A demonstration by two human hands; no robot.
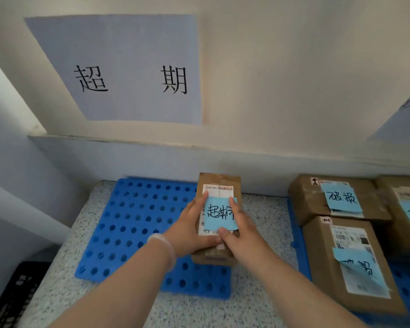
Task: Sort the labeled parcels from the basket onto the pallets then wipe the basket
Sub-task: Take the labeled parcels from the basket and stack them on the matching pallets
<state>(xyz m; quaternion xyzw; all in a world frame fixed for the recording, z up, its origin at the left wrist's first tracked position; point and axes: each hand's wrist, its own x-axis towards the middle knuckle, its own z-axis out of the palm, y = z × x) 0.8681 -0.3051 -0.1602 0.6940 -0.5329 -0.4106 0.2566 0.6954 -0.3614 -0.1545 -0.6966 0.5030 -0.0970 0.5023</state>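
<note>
A brown cardboard parcel (219,182) with a white shipping label and a blue sticky note sits at the right side of the blue perforated pallet (133,223). My left hand (189,230) grips its left side and near end. On the sticky note and the near right edge rests my right hand (239,230). A second blue pallet (296,230) at the right carries three brown parcels with blue notes: one at the back (310,197), one in front (324,256), and one cut off by the frame edge (402,185). The black basket (17,290) shows at the lower left.
A blue paper sign (128,67) with two black characters hangs on the wall above the left pallet. Another sign (405,119) is partly visible at the right. Both pallets lie on a speckled floor (57,280) against the wall.
</note>
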